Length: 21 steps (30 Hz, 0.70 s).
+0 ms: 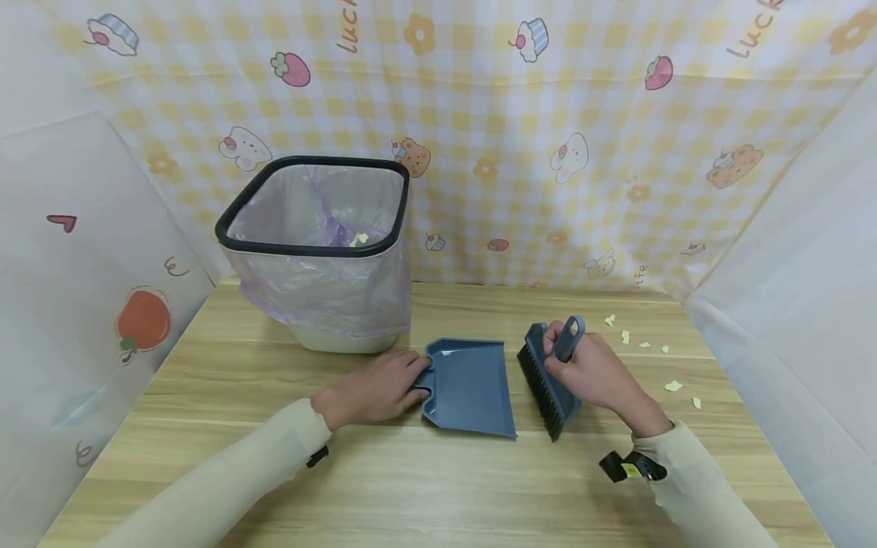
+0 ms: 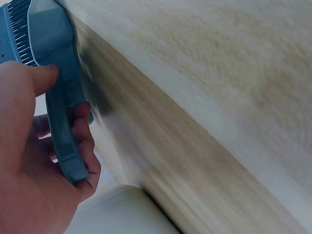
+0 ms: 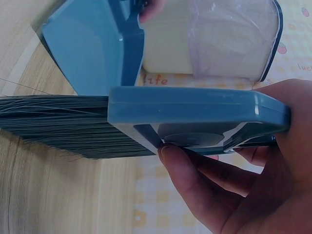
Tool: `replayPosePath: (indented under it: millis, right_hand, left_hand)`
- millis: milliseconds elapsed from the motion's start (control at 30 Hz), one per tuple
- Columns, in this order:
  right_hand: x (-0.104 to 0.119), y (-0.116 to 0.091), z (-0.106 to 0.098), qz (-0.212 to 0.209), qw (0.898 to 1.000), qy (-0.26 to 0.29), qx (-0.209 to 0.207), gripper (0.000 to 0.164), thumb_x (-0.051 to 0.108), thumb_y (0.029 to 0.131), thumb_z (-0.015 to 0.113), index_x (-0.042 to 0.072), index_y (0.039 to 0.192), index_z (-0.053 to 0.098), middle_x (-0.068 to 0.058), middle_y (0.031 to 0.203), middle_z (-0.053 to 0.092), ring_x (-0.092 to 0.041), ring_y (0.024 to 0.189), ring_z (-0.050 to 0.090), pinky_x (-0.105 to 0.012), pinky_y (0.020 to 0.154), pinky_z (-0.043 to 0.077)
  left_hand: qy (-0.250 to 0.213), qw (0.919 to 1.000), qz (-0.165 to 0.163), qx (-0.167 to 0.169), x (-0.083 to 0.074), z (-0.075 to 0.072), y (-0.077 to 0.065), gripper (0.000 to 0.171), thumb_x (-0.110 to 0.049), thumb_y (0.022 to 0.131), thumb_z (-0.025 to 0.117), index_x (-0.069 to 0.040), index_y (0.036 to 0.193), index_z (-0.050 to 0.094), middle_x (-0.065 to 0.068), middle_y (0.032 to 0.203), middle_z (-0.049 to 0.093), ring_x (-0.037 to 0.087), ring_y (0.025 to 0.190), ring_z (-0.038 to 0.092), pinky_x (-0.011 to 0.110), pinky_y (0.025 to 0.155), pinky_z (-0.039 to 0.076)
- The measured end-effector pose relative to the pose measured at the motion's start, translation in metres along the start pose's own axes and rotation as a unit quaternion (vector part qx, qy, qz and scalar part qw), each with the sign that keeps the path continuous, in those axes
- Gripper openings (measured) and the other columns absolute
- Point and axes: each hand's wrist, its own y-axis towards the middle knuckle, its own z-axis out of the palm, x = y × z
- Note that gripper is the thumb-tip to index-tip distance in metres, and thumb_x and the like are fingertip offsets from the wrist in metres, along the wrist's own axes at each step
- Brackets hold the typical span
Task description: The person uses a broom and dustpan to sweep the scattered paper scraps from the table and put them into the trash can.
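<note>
A blue dustpan [image 1: 473, 387] lies on the wooden table, its wide lip facing right. My left hand [image 1: 384, 384] grips its handle [image 2: 62, 122], fingers curled round it in the left wrist view. To the right of the pan, my right hand [image 1: 592, 369] holds a blue hand brush [image 3: 195, 107] by its handle. The dark bristles [image 1: 541, 392] point towards the dustpan's lip, with a small gap between them. Several pale yellow paper scraps [image 1: 674, 386] lie on the table to the right of the brush. No scraps show on the pan's surface.
Behind my left hand stands a trash bin [image 1: 342, 304] with a black rim and a clear liner; pale scraps [image 1: 359, 239] sit inside it. A yellow checked cloth [image 1: 521, 122] hangs along the back, and white sheets [image 1: 808, 228] close off both sides.
</note>
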Motion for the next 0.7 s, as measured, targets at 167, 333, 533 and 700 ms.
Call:
replayPosePath:
  millis: [167, 333, 533, 700]
  right_hand:
    - [0.001, 0.0, 0.0, -0.002, 1.0, -0.002, 0.001, 0.015, 0.001, 0.094, 0.066, 0.015, 0.097, 0.061, 0.01, 0.06, 0.044, -0.009, 0.05, 0.039, -0.029, 0.053, 0.036]
    - [0.001, 0.001, -0.001, -0.008, 1.0, -0.008, -0.001, 0.015, 0.001, 0.094, 0.066, 0.015, 0.097, 0.061, 0.011, 0.059, 0.043, -0.009, 0.05, 0.04, -0.03, 0.053, 0.036]
    - [0.0, 0.001, -0.005, -0.021, 1.0, -0.008, -0.012, 0.015, 0.001, 0.092, 0.067, 0.015, 0.096, 0.062, 0.01, 0.06, 0.045, -0.008, 0.05, 0.039, -0.029, 0.052, 0.036]
    - [-0.003, 0.0, -0.018, -0.025, 0.999, -0.001, -0.024, 0.014, 0.0, 0.094, 0.068, 0.013, 0.097, 0.063, 0.005, 0.07, 0.055, -0.01, 0.054, 0.044, -0.03, 0.054, 0.04]
  left_hand:
    - [0.014, 0.9999, 0.005, -0.001, 0.003, 0.004, 0.002, 0.043, -0.029, 0.117, 0.057, 0.005, 0.144, 0.06, 0.018, 0.131, 0.068, 0.035, 0.126, 0.066, 0.049, 0.116, 0.048]
    - [0.016, 0.9995, 0.022, -0.017, 0.004, 0.004, 0.002, 0.037, -0.026, 0.117, 0.058, 0.004, 0.137, 0.063, 0.016, 0.122, 0.069, 0.033, 0.112, 0.069, 0.049, 0.103, 0.055]
    - [0.016, 0.998, 0.046, -0.041, 0.006, 0.005, 0.001, 0.035, -0.027, 0.117, 0.058, 0.004, 0.131, 0.064, 0.015, 0.112, 0.07, 0.03, 0.099, 0.069, 0.05, 0.088, 0.057]
    - [0.037, 0.9982, 0.037, -0.029, 0.001, 0.001, 0.002, 0.034, -0.022, 0.115, 0.063, 0.006, 0.132, 0.066, 0.016, 0.114, 0.072, 0.031, 0.102, 0.072, 0.047, 0.092, 0.059]
